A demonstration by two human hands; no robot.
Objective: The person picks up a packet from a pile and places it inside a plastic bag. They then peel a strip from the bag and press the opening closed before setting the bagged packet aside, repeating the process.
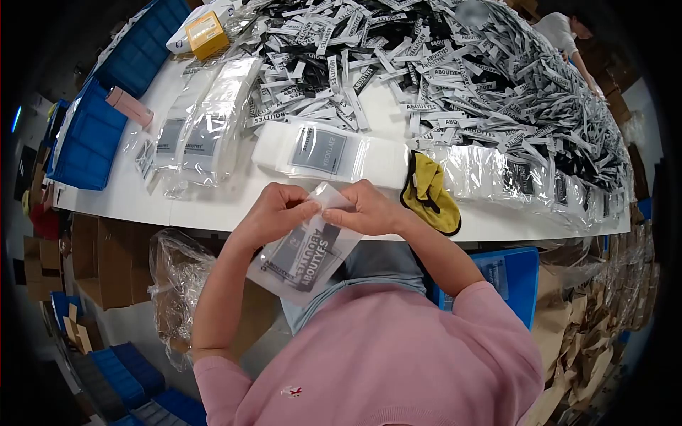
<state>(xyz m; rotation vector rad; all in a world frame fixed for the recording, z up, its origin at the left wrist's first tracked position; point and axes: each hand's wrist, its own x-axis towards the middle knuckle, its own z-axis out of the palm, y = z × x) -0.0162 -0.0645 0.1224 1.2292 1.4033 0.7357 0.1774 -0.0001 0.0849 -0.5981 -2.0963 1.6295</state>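
Between my two hands hangs a clear plastic bag [284, 261] with grey and black printed "ABOUTYES" pieces inside. My left hand [278, 211] pinches the bag's upper end with thumb and fingers. On the other side of the same end, my right hand [366, 209] grips it too. The bag is tilted in front of my lap, just off the table edge. Beyond my hands lies a stack of flat printed bags [355, 153] on the white table. A yellow cloth [428, 192] with dark edging lies at the stack's right, near my right hand.
A large heap of black and white labels [455, 78] covers the table's back. Clear packets [202, 135], a pink bottle [129, 106] and a blue bin [89, 138] stand left; more packets [511, 177] lie right. Another person [565, 35] leans in at the far right.
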